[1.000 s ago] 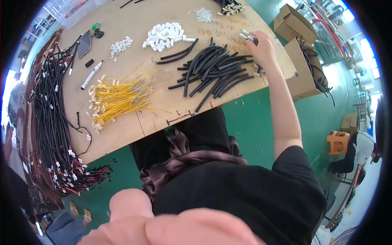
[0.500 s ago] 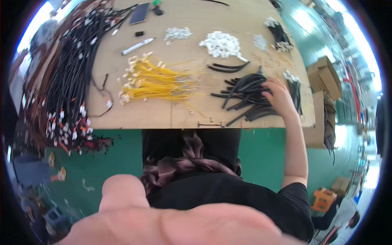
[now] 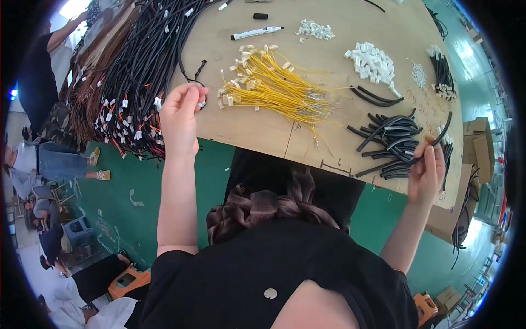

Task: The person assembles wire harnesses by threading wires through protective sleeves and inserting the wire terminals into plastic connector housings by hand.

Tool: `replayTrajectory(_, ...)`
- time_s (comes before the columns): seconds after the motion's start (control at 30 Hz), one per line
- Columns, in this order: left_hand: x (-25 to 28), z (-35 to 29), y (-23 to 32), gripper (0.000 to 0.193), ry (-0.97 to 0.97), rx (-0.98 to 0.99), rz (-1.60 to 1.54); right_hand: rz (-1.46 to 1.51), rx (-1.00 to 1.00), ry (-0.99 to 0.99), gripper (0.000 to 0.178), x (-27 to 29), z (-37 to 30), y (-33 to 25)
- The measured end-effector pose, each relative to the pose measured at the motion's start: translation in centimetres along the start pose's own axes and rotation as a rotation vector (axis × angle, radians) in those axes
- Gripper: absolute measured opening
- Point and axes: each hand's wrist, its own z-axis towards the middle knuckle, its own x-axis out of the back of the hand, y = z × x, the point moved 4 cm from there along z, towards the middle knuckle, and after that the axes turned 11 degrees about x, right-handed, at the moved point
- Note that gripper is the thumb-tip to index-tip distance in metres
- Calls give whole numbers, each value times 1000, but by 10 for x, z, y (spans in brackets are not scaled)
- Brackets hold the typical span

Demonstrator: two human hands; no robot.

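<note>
My left hand [image 3: 183, 107] is raised at the left part of the table, thumb and fingers pinched together. At its fingertips shows a small white connector [image 3: 202, 104], near a thin black cable [image 3: 198, 70] from the big bundle; what the fingers hold is hidden. On the right, my right hand [image 3: 428, 171] is closed on a curved black tube [image 3: 445, 129], one end sticking up past the fingers. Beside it lies a pile of cut black tubes [image 3: 392, 140]. Between the hands are yellow wires [image 3: 268, 88] with white connectors at one end and bare metal terminals at the other.
A thick bundle of black cables [image 3: 145, 66] covers the left side. White connector housings [image 3: 372, 63], small white parts [image 3: 316, 30], a marker [image 3: 257, 33] and two black tubes [image 3: 377, 97] lie farther back. Cardboard boxes [image 3: 478, 148] stand off the right edge. Other people sit at left.
My right hand has lifted a black tube from the pile. My left hand, earlier blurred close to the camera, is now at the table's left. The view has shifted left.
</note>
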Motion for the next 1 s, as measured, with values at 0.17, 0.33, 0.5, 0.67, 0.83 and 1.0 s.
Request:
replayTrajectory(0.17,-13,13,-14,13,26,-486,842,493,-191,-98,12,-78,-17,14)
replayTrajectory(0.33,-21,5,-5,12,-13,-540,990,390,-372,-87,19,-123,-28,23)
replayTrajectory(0.5,-36,33,-17,13,-31,-590,891,382,-333,-29,15,-113,-34,34)
replayTrajectory(0.67,-28,40,-14,13,-127,-466,978,379,-372,-107,21,-130,-35,37)
replayTrajectory(0.83,-24,47,5,7,-185,-391,1058,371,-356,-168,23,-131,-30,37)
replayTrajectory(1.0,-32,14,79,8,-208,-720,1095,187,-194,-84,31,-129,-22,43)
